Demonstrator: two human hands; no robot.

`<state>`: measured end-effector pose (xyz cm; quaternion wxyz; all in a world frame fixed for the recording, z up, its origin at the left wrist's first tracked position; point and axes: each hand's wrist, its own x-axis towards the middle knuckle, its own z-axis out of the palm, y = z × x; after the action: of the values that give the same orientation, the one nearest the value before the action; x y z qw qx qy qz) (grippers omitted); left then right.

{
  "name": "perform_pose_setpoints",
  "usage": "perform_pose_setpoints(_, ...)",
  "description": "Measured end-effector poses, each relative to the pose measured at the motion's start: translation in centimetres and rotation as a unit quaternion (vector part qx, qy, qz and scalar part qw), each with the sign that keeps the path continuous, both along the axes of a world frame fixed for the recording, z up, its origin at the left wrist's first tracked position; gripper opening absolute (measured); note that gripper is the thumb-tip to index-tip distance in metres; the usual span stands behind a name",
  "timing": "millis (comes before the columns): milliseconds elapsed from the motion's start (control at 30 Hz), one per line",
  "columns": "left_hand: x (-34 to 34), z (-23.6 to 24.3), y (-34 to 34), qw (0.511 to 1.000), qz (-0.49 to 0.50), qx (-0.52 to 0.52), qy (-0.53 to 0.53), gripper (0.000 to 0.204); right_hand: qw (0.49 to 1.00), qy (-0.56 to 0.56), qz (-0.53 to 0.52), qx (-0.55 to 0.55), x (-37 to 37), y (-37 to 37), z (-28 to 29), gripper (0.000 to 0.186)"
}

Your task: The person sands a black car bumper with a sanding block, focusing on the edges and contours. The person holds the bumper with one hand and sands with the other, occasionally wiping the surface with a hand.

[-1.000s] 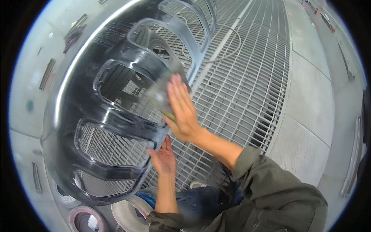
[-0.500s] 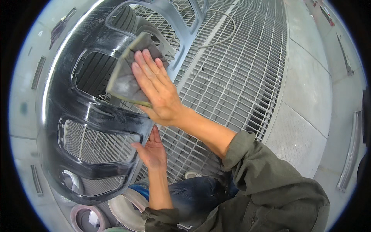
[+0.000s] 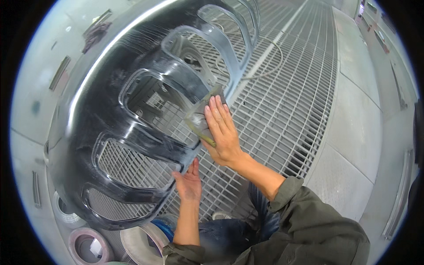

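Note:
A large curved black part [image 3: 73, 145], glossy and dusted with pale powder, has several rounded window openings and a bluish-grey edge on its right. My right hand [image 3: 223, 139] presses a soft grey sanding pad [image 3: 199, 120] near that edge, its fingers laid straight along the pad. The pad's surface against the part is hidden. Lower down, my left hand [image 3: 189, 185] grips the part's edge beside the opening second from the bottom, with the thumb on the near side and the fingers behind.
Metal grating [image 3: 282, 115] spreads beneath the part and to its right, with a thin hose [image 3: 280, 57] across it. Solid floor plates [image 3: 353, 150] run along the right. A pinkish ring [image 3: 75, 247] and a whitish ring [image 3: 128, 243] lie at the lower left.
My view has shifted, so the black part sits further right and lower. My right hand and the pad have moved right and down, to the part's edge. My left hand keeps its hold.

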<state>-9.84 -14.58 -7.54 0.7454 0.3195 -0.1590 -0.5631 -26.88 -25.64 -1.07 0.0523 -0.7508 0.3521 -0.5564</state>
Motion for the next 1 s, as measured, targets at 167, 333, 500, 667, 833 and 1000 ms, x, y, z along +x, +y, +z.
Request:
perform_pose_setpoints(167,-0.3,-0.4,0.0,0.999,0.029,-0.017,-0.003,0.078,0.989,0.083,0.045,-0.111,0.5,-3.8,9.4,0.078)
perform_pose_setpoints(333,-0.5,0.2,-0.1,0.999,-0.007,-0.048,-0.011,0.079,0.972,0.122,0.066,-0.187,5.4,-9.9,15.9,0.065)
perform_pose_setpoints(500,0.0,0.3,0.6,1.000,0.004,-0.023,-0.007,0.079,0.985,0.103,0.053,-0.129,2.1,-4.4,11.1,0.071)
perform_pose_setpoints(667,-0.2,-0.6,0.1,0.999,-0.014,-0.039,-0.012,0.075,0.985,0.103,0.049,-0.127,-0.9,-2.7,7.5,0.074)
perform_pose_setpoints(833,-0.6,-0.2,-0.2,0.999,-0.015,-0.048,0.015,0.070,0.977,0.132,0.075,-0.150,4.0,-8.9,15.8,0.073)
perform_pose_setpoints(1000,0.0,0.4,0.6,1.000,0.005,-0.022,0.021,0.060,0.994,0.060,0.033,-0.083,1.9,-2.9,8.1,0.082)
